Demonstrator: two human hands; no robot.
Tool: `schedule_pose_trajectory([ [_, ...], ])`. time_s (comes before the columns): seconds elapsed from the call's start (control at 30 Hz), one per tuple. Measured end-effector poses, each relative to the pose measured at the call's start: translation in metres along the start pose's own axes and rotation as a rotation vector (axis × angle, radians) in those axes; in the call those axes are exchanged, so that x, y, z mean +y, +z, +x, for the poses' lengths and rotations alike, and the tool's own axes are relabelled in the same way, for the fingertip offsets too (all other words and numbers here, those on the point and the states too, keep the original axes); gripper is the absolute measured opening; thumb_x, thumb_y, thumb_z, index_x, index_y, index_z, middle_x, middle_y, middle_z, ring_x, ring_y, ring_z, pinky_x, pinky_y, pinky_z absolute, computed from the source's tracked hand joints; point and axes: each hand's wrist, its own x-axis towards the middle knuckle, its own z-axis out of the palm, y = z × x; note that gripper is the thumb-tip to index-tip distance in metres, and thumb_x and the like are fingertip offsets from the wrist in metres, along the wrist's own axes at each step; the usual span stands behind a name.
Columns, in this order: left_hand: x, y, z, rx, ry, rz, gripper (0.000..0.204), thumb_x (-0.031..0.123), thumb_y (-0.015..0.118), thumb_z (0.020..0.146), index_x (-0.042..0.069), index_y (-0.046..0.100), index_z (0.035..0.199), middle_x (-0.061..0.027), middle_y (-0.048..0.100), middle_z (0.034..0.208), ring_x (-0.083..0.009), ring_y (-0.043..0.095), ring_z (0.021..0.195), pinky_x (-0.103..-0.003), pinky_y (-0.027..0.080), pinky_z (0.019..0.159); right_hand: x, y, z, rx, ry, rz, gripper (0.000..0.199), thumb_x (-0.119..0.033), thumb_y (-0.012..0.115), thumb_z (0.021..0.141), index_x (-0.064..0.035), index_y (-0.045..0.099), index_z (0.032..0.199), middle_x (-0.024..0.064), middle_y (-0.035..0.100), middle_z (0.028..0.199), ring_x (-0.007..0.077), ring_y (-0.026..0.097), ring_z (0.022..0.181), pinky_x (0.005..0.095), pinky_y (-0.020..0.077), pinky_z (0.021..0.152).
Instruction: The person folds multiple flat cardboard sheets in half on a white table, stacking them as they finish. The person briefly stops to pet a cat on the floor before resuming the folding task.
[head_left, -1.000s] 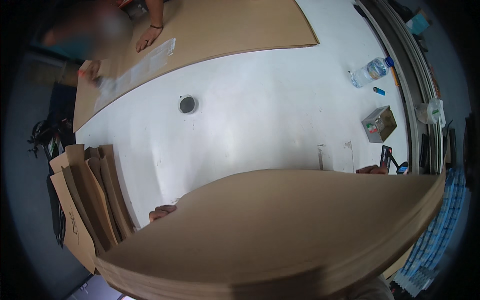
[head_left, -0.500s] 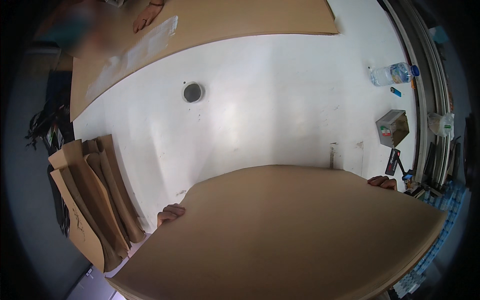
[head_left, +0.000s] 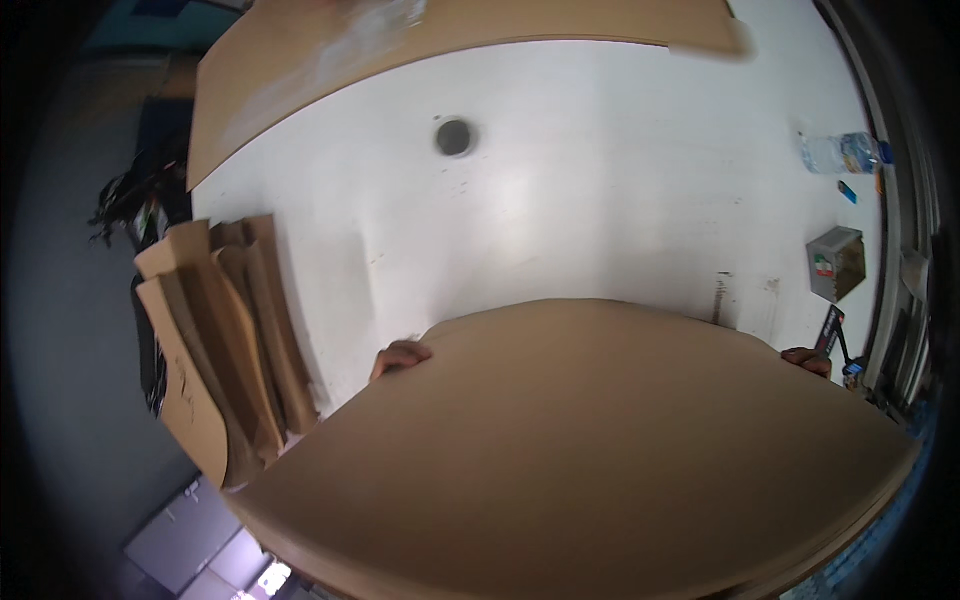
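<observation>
A large brown cardboard sheet (head_left: 590, 440) fills the near part of the head view, its far edge bowed by the lens. My left hand (head_left: 402, 357) is closed over the sheet's far left edge, fingers curled on top. At the far right edge, my right hand (head_left: 808, 361) grips the same sheet. Both thumbs and my forearms are hidden by the cardboard. Layered edges along the near right side suggest more than one layer; how many I cannot tell.
A white table (head_left: 600, 190) has a round dark hole (head_left: 454, 138). Across it lies another cardboard sheet (head_left: 500, 22) with clear tape. Folded cardboard pieces (head_left: 215, 340) stand at left. A plastic bottle (head_left: 845, 153), blue lighter (head_left: 847, 192) and grey box (head_left: 836, 264) line the right side.
My view has swung, so the table and its things sit higher and farther right. Another person's hand has left the far sheet, whose right corner is blurred. My hands keep their grip.
</observation>
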Motion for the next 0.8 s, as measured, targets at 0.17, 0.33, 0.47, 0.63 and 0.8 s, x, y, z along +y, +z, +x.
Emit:
schedule_pose_trajectory([
  [0.17, 0.014, 0.037, 0.019, 0.148, 0.005, 0.28, 0.033, 0.028, 0.076, 0.096, -0.001, 0.064, 0.106, -0.0165, 0.069, 0.11, -0.0267, 0.067, 0.104, -0.041, 0.056, 0.087, 0.006, -0.002, -0.009, 0.217, 0.019, -0.163, 0.033, -0.027, 0.057, 0.108, -0.0028, 0.056, 0.131, 0.0218, 0.064, 0.129, 0.0329, 0.062, 0.123, 0.0497, 0.0494, 0.109],
  [0.33, 0.002, 0.051, 0.03, 0.224, 0.063, 0.247, 0.033, 0.026, 0.079, 0.094, -0.001, 0.065, 0.106, -0.0153, 0.069, 0.108, -0.0255, 0.067, 0.101, -0.04, 0.056, 0.086, 0.028, 0.026, -0.036, 0.634, 0.096, -0.359, 0.038, -0.027, 0.061, 0.105, -0.0011, 0.056, 0.131, 0.0203, 0.065, 0.128, 0.0314, 0.062, 0.121, 0.048, 0.0494, 0.108],
  [0.47, 0.005, 0.061, 0.016, 0.287, 0.091, 0.222, 0.034, 0.025, 0.08, 0.092, -0.001, 0.066, 0.107, -0.0144, 0.07, 0.106, -0.0245, 0.068, 0.1, -0.039, 0.057, 0.085, 0.038, 0.041, -0.034, 0.777, 0.134, -0.414, 0.041, -0.027, 0.065, 0.102, 0.0002, 0.056, 0.132, 0.0191, 0.065, 0.128, 0.0303, 0.063, 0.12, 0.0466, 0.0495, 0.107],
  [0.63, 0.012, 0.073, 0.003, 0.33, 0.125, 0.202, 0.035, 0.024, 0.083, 0.089, -0.001, 0.067, 0.107, -0.0131, 0.071, 0.104, -0.0233, 0.068, 0.097, -0.038, 0.057, 0.084, 0.047, 0.027, -0.019, 0.803, 0.104, -0.44, 0.046, -0.027, 0.069, 0.099, 0.0018, 0.056, 0.132, 0.0176, 0.066, 0.127, 0.0288, 0.064, 0.119, 0.0449, 0.0495, 0.106],
  [0.8, -0.013, 0.064, 0.026, 0.349, 0.158, 0.17, 0.036, 0.023, 0.085, 0.087, -0.001, 0.067, 0.107, -0.0119, 0.072, 0.101, -0.0221, 0.069, 0.095, -0.037, 0.057, 0.083, 0.054, 0.019, -0.004, 0.806, 0.064, -0.457, 0.051, -0.028, 0.074, 0.096, 0.0035, 0.056, 0.133, 0.0162, 0.066, 0.127, 0.0274, 0.064, 0.117, 0.0431, 0.0495, 0.105],
])
